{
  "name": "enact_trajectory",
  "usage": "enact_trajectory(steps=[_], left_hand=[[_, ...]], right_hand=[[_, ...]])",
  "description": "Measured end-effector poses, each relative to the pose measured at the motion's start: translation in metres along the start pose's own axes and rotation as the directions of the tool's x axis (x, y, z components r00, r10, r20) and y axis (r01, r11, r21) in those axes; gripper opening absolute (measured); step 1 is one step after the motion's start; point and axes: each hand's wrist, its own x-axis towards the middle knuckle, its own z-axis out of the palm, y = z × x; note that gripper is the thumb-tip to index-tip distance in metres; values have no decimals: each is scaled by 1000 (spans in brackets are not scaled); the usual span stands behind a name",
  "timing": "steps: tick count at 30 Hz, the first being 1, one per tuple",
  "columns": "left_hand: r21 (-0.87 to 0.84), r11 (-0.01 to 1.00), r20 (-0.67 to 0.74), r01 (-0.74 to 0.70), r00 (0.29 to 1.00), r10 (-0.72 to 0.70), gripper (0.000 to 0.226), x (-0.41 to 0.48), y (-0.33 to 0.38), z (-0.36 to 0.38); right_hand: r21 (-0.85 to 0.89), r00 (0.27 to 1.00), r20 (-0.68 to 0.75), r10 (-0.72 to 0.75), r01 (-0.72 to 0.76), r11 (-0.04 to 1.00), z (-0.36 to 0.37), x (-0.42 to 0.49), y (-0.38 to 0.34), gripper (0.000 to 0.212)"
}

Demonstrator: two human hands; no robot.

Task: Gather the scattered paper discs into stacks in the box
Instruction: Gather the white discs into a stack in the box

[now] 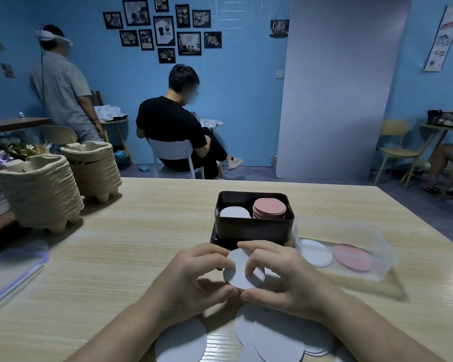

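Both hands hold a small stack of white paper discs (239, 270) upright above the wooden table. My left hand (194, 278) pinches its left edge. My right hand (280, 278) pinches its right edge. Just beyond them stands the black box (251, 228), holding a low white stack (233, 212) on the left and a taller pink stack (270, 207) on the right. Several loose white discs (275, 338) lie scattered on the table under my forearms, one disc (181, 340) lying off to the left.
A clear plastic container (351, 254) with white and pink discs lies right of the box. Two stacks of pulp cup trays (42, 194) stand at the left. A zip bag (8, 273) lies at the left edge. People sit and stand beyond the table.
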Motion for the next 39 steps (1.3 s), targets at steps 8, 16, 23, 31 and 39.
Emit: enact_trajectory(steps=[8, 16, 23, 31, 39], left_hand=[[20, 996, 75, 83, 994, -84, 40, -5, 4, -8], [61, 973, 93, 224, 969, -229, 9, -25, 18, -27], [160, 943, 262, 291, 909, -325, 37, -63, 33, -55], [188, 922, 283, 338, 880, -381, 56, -73, 43, -68], [80, 973, 81, 218, 971, -224, 46, -47, 36, -53]], right_hand=[[-55, 999, 41, -3, 5, 998, -1, -2, 0, 32], [-3, 997, 73, -6, 6, 1000, -1, -5, -3, 34], [-9, 990, 135, -24, 25, 1000, 6, -4, -8, 29], [-18, 992, 125, -12, 15, 1000, 4, -4, -11, 28], [-53, 991, 131, 9, -2, 999, 3, -4, -2, 35]])
